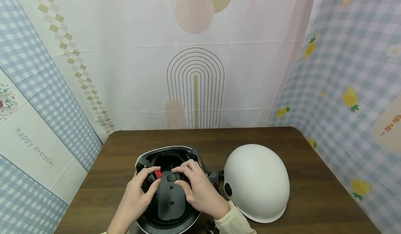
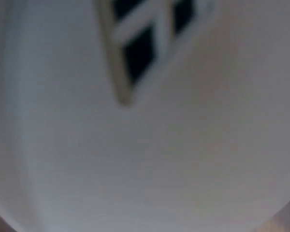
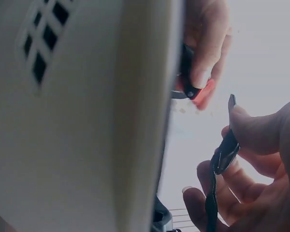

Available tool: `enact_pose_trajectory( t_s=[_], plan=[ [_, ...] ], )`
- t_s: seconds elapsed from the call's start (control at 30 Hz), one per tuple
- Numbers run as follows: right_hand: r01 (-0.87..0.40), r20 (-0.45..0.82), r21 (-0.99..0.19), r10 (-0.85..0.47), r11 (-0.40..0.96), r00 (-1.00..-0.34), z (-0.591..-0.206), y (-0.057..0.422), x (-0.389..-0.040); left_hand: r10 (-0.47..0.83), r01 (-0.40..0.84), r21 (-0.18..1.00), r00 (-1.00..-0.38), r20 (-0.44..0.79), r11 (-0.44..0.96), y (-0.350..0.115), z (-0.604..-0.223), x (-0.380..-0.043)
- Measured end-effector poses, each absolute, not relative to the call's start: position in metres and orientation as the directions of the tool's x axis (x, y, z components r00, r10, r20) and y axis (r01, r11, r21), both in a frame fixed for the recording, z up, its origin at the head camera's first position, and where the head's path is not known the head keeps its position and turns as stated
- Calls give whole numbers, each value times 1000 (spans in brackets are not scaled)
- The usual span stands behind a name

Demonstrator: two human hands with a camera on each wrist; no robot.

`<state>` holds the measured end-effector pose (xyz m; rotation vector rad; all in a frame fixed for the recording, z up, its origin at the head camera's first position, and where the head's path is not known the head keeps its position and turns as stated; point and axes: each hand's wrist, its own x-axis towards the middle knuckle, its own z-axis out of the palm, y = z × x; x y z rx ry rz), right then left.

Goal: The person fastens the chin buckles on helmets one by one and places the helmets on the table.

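Note:
A white helmet with a black inner lining [image 1: 147, 223] lies upside down on the table, its opening facing up. Over the opening, my left hand [image 1: 136, 194] pinches the buckle [image 1: 158, 173] of the chin strap, a black piece with a red tab, between thumb and fingers. My right hand [image 1: 200, 188] holds the other strap end [image 3: 227, 147], black and thin, between thumb and fingertips. A gap separates the two strap ends in the right wrist view. Below the hands shows a dark grey textured pad [image 1: 171, 202] with small holes. The blurred white shell [image 2: 135, 159] fills the left wrist view.
A second white helmet [image 1: 257, 181] stands dome up on the right, with a round black spot on its side. Black parts [image 1: 216, 180] sit between the two helmets. The brown wooden table [image 1: 313, 192] is backed by patterned cloths [image 1: 250, 70].

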<state>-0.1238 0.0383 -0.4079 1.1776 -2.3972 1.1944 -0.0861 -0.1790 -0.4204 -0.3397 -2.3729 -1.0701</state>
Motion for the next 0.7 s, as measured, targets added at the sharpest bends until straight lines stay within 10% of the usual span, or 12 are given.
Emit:
enact_pose_trajectory(
  t_s=[0.7],
  plan=[
    [-787,588,-519,-529,334,-612,-408,23,-126,71,491,577,-798,598,653,-180,-419,-85]
  ],
)
